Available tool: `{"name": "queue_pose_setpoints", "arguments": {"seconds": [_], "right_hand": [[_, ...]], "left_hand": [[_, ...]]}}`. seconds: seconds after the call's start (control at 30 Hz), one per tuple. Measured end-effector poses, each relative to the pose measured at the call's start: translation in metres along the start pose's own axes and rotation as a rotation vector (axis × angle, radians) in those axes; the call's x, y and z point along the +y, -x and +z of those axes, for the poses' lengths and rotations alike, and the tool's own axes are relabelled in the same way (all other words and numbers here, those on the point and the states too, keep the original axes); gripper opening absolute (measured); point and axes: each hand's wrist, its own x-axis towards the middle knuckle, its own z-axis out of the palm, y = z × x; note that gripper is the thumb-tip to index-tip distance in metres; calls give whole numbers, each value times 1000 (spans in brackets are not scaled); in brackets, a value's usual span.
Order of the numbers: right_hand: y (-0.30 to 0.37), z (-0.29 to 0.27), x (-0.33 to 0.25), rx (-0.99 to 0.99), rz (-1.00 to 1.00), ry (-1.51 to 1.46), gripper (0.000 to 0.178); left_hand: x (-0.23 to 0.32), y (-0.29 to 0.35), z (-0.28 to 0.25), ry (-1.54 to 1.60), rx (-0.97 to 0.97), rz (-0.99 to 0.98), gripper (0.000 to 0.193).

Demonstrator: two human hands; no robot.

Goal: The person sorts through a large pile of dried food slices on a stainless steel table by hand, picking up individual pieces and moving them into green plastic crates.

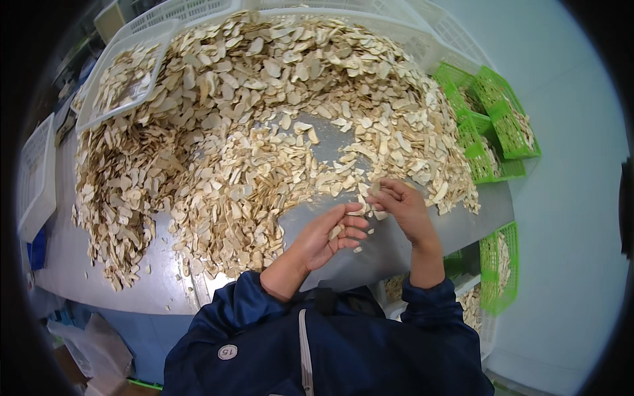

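Dried, cream-coloured slices (257, 165), thin and mostly oblong, lie in a large heap over the metal table (343, 254). My left hand (323, 237) is turned palm up near the front of the table, its curled fingers holding a few of these slices. Close to its fingertips, my right hand (404, 206) pinches a dried slice (374, 189) between thumb and fingers. Small pieces (358, 249) lie on the metal beneath and beside the hands. Whether more slices sit inside the right hand's curled fingers is hidden.
A white plastic tray (92, 113) with slices rests on the heap at the far left. Several green baskets (505, 142) stand at the right edge, another green basket (490, 277) lower down. A white crate (38, 178) stands off the left edge.
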Motion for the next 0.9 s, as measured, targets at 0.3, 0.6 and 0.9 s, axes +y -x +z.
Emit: {"name": "queue_pose_setpoints", "arguments": {"seconds": [0.3, 0.6, 0.9], "right_hand": [[35, 36, 28, -210, -125, 66, 20], [92, -24, 28, 155, 149, 67, 31], [239, -198, 188, 1082, -362, -984, 23]], "left_hand": [[-12, 3, 4, -394, 247, 409, 7], [-21, 0, 21, -459, 58, 200, 14], [-18, 4, 19, -437, 32, -5, 22]]}}
